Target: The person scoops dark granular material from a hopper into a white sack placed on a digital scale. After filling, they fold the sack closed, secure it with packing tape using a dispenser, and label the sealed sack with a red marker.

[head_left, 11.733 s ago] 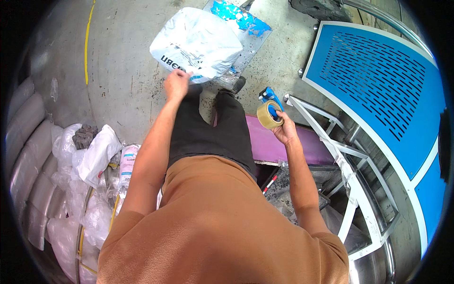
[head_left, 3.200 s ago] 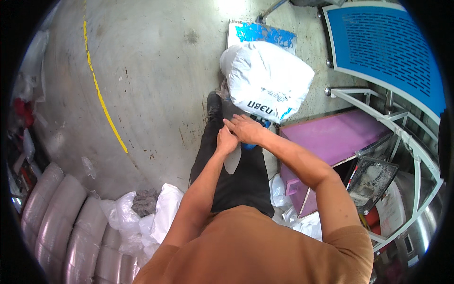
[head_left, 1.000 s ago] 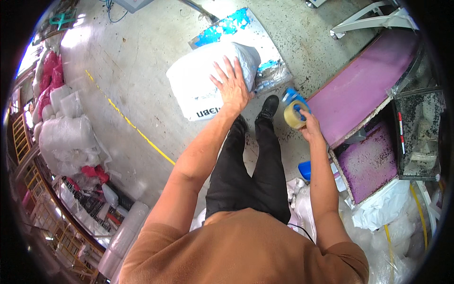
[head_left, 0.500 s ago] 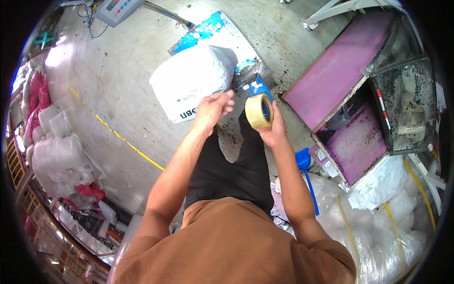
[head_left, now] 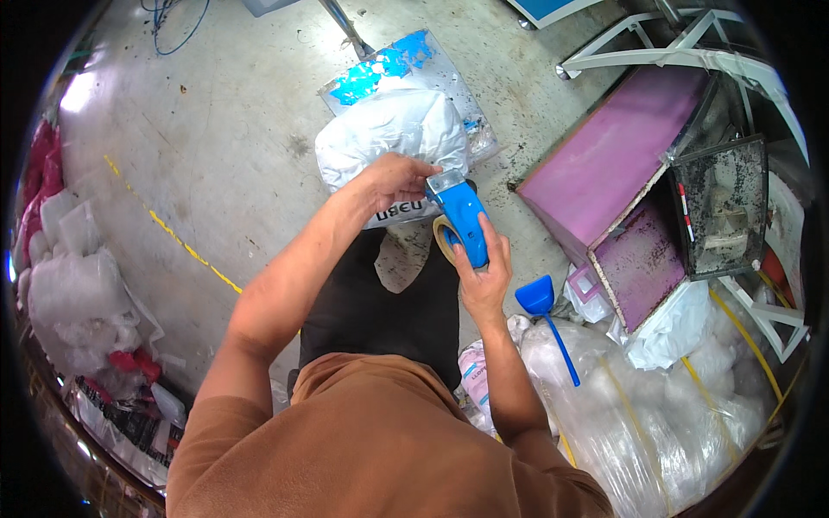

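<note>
Reaching forward and down with both forearms from the lower edge, elbows bent, above the black trousers (head_left: 380, 311). Holding the blue tape dispenser (head_left: 462, 220) in the right hand (head_left: 484, 281), fingers closed around its handle, thumb lying along the blue body, metal front end pointing up and away toward the bag. Carrying a roll of brownish tape (head_left: 445, 237) on the dispenser, seen partly on its left side. Meeting the dispenser's front end with the left hand (head_left: 393, 177), fingers curled and resting on the white plastic bag (head_left: 389, 138); pinching a tape end or only pressing the bag, impossible to tell.

Lying on the concrete floor (head_left: 216, 147) just in front of the feet, the bag looking full, rounded and wrinkled, with dark printing on the near side. Lying partly over a flat sheet with blue and silver patches (head_left: 389, 65). Standing to the right, well apart, a purple box-like frame (head_left: 622, 173). Lying near the right forearm, a small blue scoop (head_left: 540, 298), next to clear plastic sacks (head_left: 656, 406).
</note>
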